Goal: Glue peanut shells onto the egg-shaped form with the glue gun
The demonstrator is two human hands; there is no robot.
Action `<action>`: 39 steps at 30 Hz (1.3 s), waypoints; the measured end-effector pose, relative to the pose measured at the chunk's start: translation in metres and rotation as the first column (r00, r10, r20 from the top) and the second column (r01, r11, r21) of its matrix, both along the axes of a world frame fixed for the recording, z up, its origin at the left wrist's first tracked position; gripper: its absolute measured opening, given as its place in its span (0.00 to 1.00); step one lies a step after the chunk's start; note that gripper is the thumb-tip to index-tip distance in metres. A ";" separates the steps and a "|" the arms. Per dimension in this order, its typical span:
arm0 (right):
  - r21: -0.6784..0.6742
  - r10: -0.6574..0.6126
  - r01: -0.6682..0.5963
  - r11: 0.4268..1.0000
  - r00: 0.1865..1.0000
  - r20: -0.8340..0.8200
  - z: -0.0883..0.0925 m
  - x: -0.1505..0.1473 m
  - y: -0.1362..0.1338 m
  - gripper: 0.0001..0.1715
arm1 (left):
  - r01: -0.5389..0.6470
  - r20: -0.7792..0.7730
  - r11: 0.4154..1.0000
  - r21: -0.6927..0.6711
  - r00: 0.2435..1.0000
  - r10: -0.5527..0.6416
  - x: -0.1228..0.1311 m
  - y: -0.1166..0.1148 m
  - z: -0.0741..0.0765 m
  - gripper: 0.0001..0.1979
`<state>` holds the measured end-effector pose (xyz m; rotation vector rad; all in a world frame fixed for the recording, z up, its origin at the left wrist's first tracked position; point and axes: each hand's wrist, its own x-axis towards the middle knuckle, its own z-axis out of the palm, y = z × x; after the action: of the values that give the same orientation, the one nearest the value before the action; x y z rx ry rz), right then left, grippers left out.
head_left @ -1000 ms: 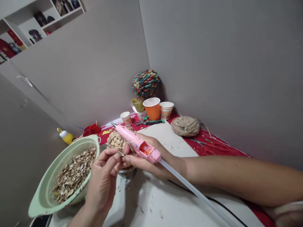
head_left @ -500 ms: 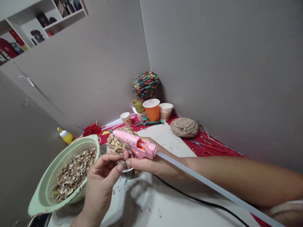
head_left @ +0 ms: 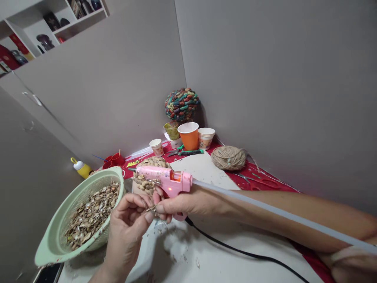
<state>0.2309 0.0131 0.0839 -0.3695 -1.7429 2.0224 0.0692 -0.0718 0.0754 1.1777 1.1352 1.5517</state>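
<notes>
My left hand [head_left: 125, 226] is closed, pinching a small nutshell [head_left: 151, 208] between thumb and fingertips. Against the same shell rest the fingertips of my right hand [head_left: 191, 205], which also keeps a pink hot glue gun [head_left: 156, 175] in its grip. The gun's nozzle points left, its small light glows, and a long translucent glue stick [head_left: 250, 200] runs out of its back. Behind the gun stands a rounded form covered in tan shells [head_left: 154, 161], partly hidden. Left of my hands, a pale green colander [head_left: 48, 245] holds many loose nutshells [head_left: 91, 216].
A black cord [head_left: 235, 252] trails across the white board [head_left: 173, 263], where shell bits lie. Behind are a twine ball [head_left: 228, 158], red-handled scissors [head_left: 266, 183], green-handled pliers [head_left: 191, 152], an orange cup [head_left: 189, 137], paper cups [head_left: 206, 138] and a multicoloured ball [head_left: 182, 104].
The glue gun has turned in my right hand, its back end swinging slightly up and left, so more of its handle shows. Both hands still meet at the small shell, which is tilted differently.
</notes>
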 end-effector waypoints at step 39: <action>0.569 -0.319 0.446 0.691 0.895 -0.313 -0.006 0.007 0.001 0.05 | -0.141 -0.625 0.797 0.587 0.547 0.557 -0.022 0.008 -0.012 0.10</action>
<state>0.2375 0.0137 0.0781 -0.2724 -1.8987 1.0482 0.0468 -0.0641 0.0637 2.2303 1.7008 1.7234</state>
